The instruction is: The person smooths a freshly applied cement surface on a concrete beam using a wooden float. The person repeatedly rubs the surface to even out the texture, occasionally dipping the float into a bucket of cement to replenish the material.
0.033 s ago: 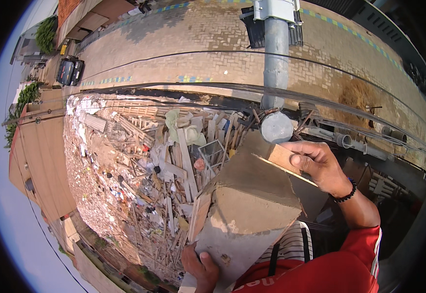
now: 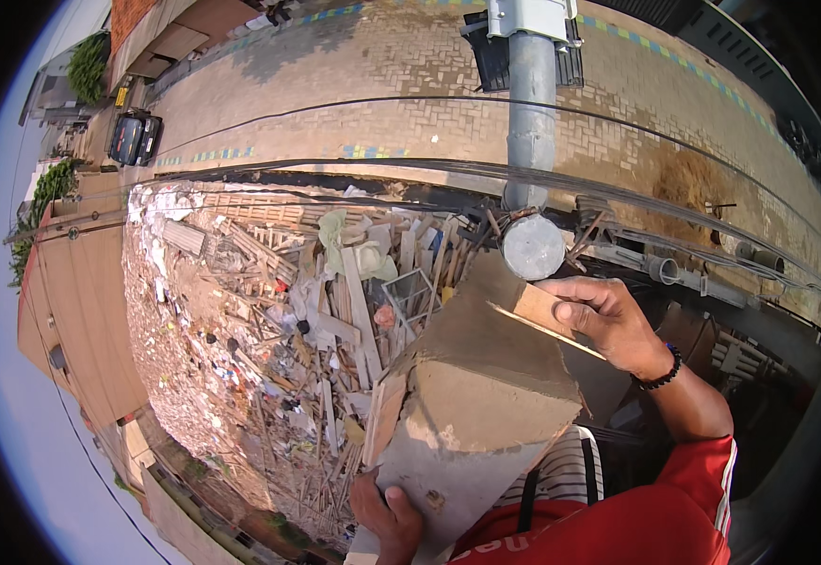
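Board (image 2: 535,304) in right grip (image 2: 615,330), we are clasping it near the concrete block's (image 2: 476,410) upper-right edge, likely for control, our unclenched left grip (image 2: 392,521) apparently bracing lower-left.

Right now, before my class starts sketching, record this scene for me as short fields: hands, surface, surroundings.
Right hand: holding wooden board, long edge against the mortar
Left hand: at the ledge's left edge
Surface: grey ledge, darker mortar toward the far end
Beyond: round grey pole, paved street
Below left: scrap planks, debris
Upper left: dark car
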Motion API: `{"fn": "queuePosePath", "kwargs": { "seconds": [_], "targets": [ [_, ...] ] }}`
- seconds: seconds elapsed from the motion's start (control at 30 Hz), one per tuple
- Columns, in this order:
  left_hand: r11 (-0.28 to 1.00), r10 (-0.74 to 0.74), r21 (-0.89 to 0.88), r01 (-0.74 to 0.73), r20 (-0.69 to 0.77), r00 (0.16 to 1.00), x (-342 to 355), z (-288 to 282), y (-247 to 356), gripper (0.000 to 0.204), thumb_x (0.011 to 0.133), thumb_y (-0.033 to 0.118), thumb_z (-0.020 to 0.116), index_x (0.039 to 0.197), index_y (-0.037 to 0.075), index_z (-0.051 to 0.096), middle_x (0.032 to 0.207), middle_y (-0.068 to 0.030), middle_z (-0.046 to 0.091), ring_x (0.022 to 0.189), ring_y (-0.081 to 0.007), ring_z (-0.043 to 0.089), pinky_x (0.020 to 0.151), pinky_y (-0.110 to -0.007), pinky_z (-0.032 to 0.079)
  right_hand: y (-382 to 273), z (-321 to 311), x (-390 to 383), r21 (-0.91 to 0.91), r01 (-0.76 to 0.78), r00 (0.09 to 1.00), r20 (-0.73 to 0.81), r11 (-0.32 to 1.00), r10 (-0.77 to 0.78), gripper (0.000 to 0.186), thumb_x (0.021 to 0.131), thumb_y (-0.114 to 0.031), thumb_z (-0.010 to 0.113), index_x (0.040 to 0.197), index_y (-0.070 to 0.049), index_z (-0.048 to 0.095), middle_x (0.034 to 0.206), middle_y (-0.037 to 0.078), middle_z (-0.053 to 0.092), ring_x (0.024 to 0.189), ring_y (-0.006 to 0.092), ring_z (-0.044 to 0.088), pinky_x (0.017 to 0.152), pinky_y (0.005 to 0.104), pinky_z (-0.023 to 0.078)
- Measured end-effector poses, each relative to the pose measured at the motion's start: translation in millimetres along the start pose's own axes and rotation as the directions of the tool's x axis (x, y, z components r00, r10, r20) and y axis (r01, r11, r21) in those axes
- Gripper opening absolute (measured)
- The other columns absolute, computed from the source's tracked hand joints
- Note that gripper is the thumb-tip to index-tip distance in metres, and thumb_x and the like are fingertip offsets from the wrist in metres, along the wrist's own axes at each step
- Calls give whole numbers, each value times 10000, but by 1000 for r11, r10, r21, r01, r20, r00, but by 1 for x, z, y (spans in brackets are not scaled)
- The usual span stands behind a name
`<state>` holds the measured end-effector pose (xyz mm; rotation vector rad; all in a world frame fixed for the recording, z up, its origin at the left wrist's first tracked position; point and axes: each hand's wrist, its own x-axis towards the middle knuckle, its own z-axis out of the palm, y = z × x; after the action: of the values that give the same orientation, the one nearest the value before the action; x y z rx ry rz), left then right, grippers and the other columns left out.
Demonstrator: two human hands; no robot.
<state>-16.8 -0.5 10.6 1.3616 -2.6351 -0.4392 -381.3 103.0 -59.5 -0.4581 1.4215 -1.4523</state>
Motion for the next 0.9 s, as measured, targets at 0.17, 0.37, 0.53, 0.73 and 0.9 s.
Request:
{"fn": "queuePosePath", "kwargs": {
  "seconds": [0.17,0.37,0.53,0.73,0.9],
  "targets": [
    [994,-108,9,108,104,989,-5,-8,1,550,1025,420,368,1167,-85,531,978,-254,567,868,-412,536,772,-488,425,68,-8,19,-74,-166,985,-62,983,162,334,964,-179,620,1214,41,646,877,37,669,773,73,534,694,279,473],
    [986,-156,-54,160,60,986,-9,-5,-1,532,1019,399,393,1111,-109,525,954,-272,554,856,-441,528,768,-506,421,142,-29,54,-333,-144,989,-84,932,123,305,951,-163,622,1161,56,657,831,26,632,751,76,530,662,272,455],
    [977,-204,-54,206,44,978,-15,-6,-1,567,1018,436,389,1100,-108,525,962,-271,554,870,-427,531,767,-494,420,133,-16,44,-68,-253,964,66,965,258,318,970,-138,609,1233,39,632,951,38,684,838,90,567,755,256,479],
    [965,-249,-54,258,134,959,-7,-11,6,643,1017,498,376,1176,-109,519,1011,-243,590,913,-341,565,810,-435,454,62,-4,6,-9,-143,986,90,990,143,329,993,-152,595,1272,19,625,1028,67,702,896,86,576,809,242,478],
    [977,-211,-26,213,63,975,-10,-5,-1,662,1015,513,368,1182,-108,522,1013,-245,596,914,-352,573,818,-442,458,16,-3,-17,-28,-121,982,145,992,124,350,990,-203,607,1268,9,630,1087,104,708,977,121,608,876,281,480]
  ]
}}
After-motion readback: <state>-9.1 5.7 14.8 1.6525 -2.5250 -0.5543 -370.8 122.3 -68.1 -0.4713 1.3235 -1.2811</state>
